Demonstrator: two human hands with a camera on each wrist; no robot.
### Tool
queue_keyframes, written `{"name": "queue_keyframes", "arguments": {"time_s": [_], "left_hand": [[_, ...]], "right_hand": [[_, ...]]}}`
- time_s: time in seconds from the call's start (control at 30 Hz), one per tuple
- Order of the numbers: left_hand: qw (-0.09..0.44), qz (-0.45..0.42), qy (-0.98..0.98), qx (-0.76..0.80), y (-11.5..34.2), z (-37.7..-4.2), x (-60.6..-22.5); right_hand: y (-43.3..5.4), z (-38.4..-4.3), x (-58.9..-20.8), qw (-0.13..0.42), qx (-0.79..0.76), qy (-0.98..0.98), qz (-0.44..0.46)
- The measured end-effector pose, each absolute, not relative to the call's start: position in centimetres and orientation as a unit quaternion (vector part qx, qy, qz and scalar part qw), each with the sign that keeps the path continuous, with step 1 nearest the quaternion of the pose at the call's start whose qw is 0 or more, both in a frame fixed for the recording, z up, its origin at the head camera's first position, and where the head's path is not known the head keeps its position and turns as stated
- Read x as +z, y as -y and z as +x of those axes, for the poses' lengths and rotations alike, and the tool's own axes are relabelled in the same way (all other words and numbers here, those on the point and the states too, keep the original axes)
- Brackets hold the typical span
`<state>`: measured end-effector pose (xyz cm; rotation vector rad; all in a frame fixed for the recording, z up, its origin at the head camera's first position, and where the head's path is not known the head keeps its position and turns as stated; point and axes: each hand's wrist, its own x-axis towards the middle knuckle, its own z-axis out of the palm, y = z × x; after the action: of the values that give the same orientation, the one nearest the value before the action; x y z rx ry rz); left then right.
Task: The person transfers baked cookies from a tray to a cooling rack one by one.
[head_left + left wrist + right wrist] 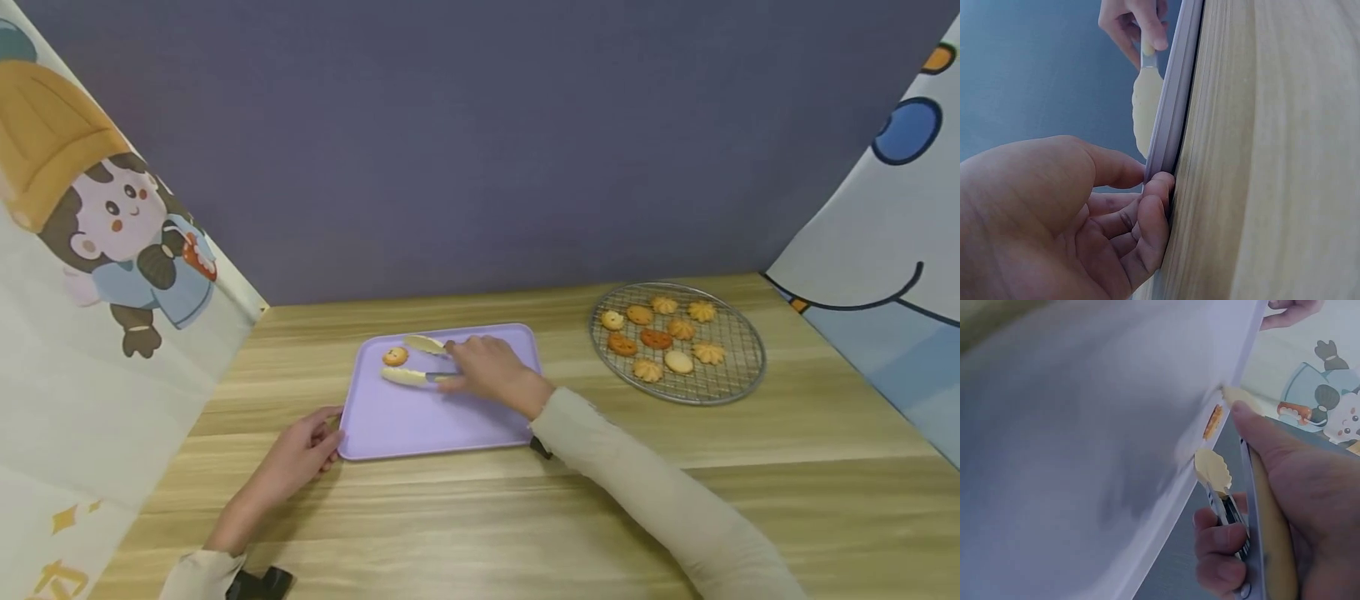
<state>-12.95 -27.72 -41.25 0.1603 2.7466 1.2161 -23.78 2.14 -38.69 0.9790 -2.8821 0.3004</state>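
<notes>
My right hand (491, 367) grips a pair of tongs (405, 377) with cream-coloured scalloped tips and metal arms. The tips are spread apart over a purple tray (435, 425). One round golden cookie (395, 357) lies on the tray near its far left corner, close to the tips and apart from them. In the right wrist view the cookie (1212, 422) shows between the two tips, with the thumb along one tong arm. My left hand (303, 450) pinches the tray's left edge near the front corner; in the left wrist view its thumb and curled fingers (1157, 206) meet the rim.
A round wire cooling rack (731, 375) with several cookies of different shapes stands right of the tray on the wood-grain table (420, 525). A dark panel (480, 150) rises behind. Printed cartoon sheets flank both sides.
</notes>
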Motion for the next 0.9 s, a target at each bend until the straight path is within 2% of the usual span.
{"name": "queue_keyframes", "arguments": {"time_s": [0.33, 0.9], "left_hand": [[0.065, 0.060, -0.911, 0.402, 28.0, -12.8, -41.2], [0.059, 0.067, -0.915, 0.393, 27.8, -12.7, -41.1]], "right_hand": [[-0.3, -23.0, -39.2, 0.081, 0.066, 0.946, 0.306], [-0.4, -23.0, -38.8, 0.078, 0.060, 0.942, 0.321]]}}
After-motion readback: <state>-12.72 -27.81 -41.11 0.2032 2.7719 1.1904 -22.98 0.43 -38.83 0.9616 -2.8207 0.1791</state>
